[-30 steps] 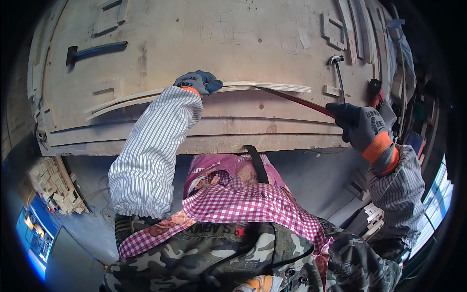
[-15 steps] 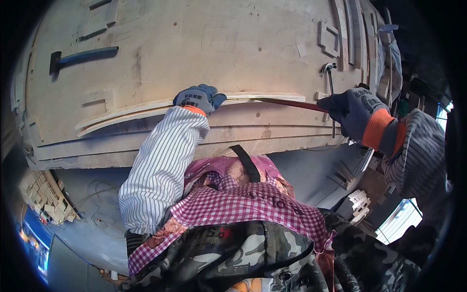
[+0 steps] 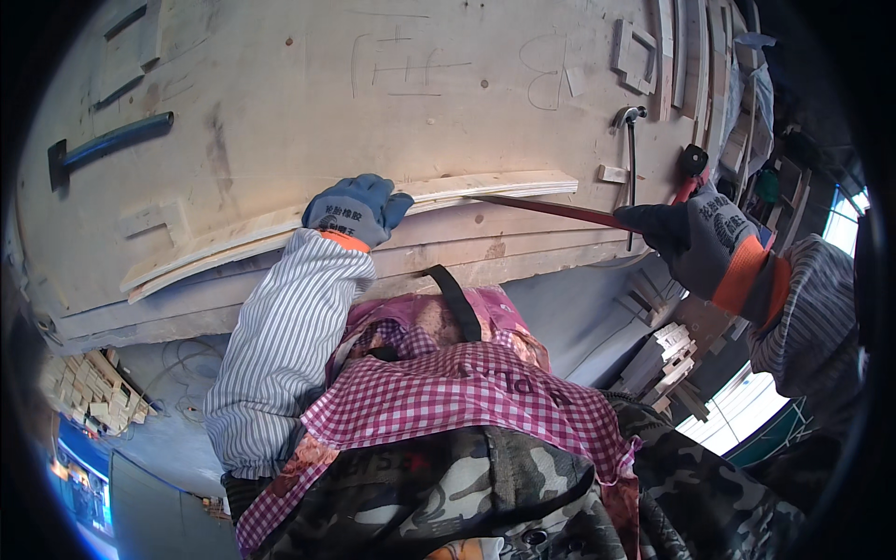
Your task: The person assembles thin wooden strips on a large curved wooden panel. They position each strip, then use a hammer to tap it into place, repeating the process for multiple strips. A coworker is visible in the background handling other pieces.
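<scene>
A long, slightly curved stack of pale plywood strips lies along the near part of the wooden bench. My left hand, in a grey-blue work glove, is closed around the stack near its middle. My right hand, gloved the same way, grips one end of a long, thin, reddish tapered bar. The bar's narrow tip lies against the near edge of the strips, right of my left hand; whether it goes between the layers I cannot tell. Where my right fingers wrap the bar is partly hidden.
A blue-handled hammer lies at the left of the bench. At the right are a claw hammer, a small wood block, a red and black tool and a wooden frame piece. Stacked wood pieces stand below left.
The whole view has shifted, so most bench items appear farther left. My right hand has drawn back slightly toward me, uncovering the red and black tool. My left hand keeps its hold on the strips.
</scene>
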`<state>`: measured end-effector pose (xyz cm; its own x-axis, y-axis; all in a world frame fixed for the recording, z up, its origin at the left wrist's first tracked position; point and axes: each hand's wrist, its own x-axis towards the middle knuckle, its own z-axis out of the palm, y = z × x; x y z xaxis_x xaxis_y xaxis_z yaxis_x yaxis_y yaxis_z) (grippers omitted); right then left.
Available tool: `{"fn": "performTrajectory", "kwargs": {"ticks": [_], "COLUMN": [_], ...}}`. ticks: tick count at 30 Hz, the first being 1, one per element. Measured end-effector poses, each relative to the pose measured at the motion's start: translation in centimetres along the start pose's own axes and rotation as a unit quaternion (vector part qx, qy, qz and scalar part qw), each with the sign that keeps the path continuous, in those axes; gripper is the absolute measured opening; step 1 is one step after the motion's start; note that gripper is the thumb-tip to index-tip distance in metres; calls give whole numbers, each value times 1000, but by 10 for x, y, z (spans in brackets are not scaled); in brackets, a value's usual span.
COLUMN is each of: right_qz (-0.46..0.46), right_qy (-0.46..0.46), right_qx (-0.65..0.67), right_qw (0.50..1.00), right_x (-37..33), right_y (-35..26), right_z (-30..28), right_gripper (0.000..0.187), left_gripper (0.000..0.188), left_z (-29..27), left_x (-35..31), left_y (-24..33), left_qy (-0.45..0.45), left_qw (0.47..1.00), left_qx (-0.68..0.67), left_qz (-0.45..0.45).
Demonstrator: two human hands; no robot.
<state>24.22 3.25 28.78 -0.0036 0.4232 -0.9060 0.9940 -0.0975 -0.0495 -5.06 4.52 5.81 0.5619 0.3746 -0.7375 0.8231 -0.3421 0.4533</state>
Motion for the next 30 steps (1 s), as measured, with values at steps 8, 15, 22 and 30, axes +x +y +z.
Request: {"fn": "performTrajectory", "kwargs": {"ticks": [8,15,22,30], "right_qz": [-78,-59,-13,-82], "right_qy": [-20,-20,88,111], "right_qx": [101,2,55,-33], "right_qw": [992,998,994,990], "right_x": [54,-4,-48,-1], "right_y": [18,14,1,13], "right_z": [-39,1,83,8], "right_gripper": [19,36,43,18], "left_gripper": [47,48,50,47], "left_z": [6,7,9,-2], "left_x": [-2,-1,1,9], "left_y": [-1,-1,0,15], "left_qy": [14,15,38,6], "left_qw": [1000,1000,999,1000], "left_qx": [3,12,14,6], "left_qz": [-4,-16,4,-12]}}
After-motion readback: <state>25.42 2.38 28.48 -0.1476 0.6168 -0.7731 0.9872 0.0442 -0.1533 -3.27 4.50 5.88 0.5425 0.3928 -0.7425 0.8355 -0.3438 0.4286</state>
